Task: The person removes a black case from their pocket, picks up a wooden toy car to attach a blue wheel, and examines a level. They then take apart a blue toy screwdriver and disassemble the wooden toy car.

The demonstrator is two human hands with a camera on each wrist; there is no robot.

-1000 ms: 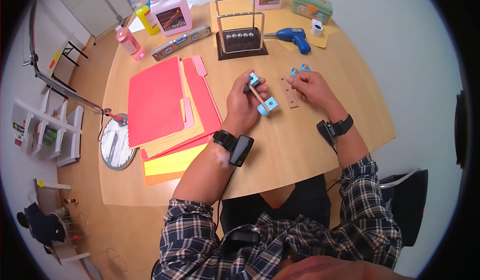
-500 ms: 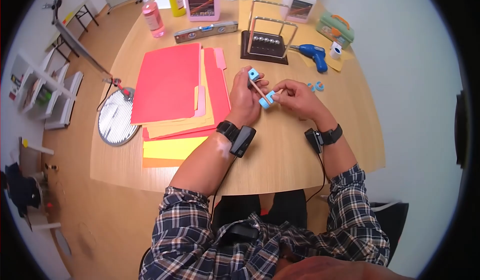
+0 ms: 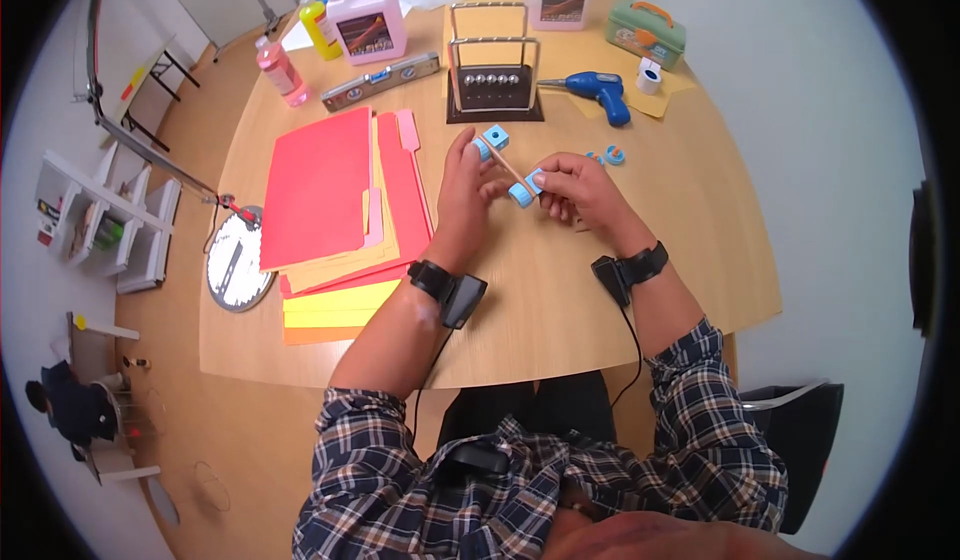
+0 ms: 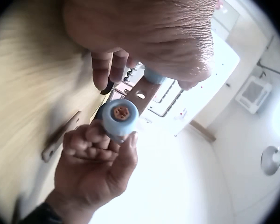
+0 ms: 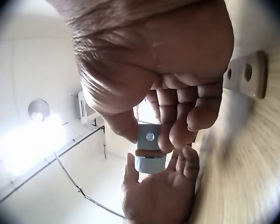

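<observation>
Holding the wooden strip with its two blue blocks above the table, between both hands. Head view: left hand curls round the far end, at the upper blue block; right hand pinches the near blue block. Long axis runs diagonally, far-left to near-right, so each hand has one end. A second wooden strip lies on the table just behind my right hand, mostly hidden.

Left wrist view: near block faces the camera end-on, a hexagonal socket at its centre; right fingers wrap it from below, strip runs back under the left palm.

Right wrist view: thumb and fingers pinch the block; the spare strip lies flat, holes visible, apart from the grip.
</observation>
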